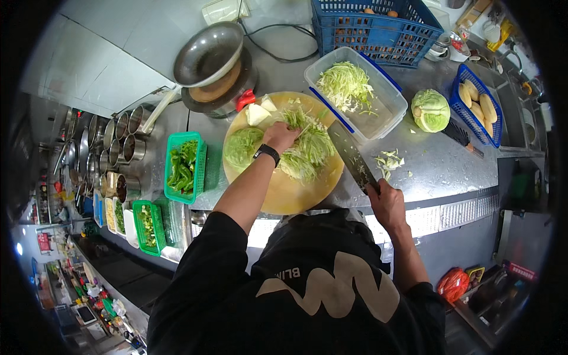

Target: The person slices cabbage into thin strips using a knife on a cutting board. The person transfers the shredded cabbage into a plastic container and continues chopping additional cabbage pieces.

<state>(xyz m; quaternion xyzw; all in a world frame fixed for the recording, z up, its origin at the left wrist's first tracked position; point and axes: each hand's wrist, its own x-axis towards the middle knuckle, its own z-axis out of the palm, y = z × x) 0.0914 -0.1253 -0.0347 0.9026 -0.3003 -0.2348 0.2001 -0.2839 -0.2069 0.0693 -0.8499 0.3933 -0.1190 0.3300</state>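
My left hand (280,136) reaches over the round cutting board (284,202), its fingers in a pile of shredded cabbage (310,151); whether they grip any is hard to tell. Gripped in my right hand (387,203) is a cleaver (353,155), its broad blade slanting up to the board's right edge, with shreds stuck on it. A cabbage piece (242,148) lies at the board's left, and pale cut chunks (257,114) sit at its upper left. Behind the blade, a clear plastic container (384,126) holds more shredded cabbage (346,84).
A whole cabbage (430,110) and a blue basket of peeled vegetables (497,128) stand right. Left is a green basket of green peppers (182,166). A wok (208,53) and a blue crate (372,40) stand behind. Another knife (461,138) lies beside the whole cabbage.
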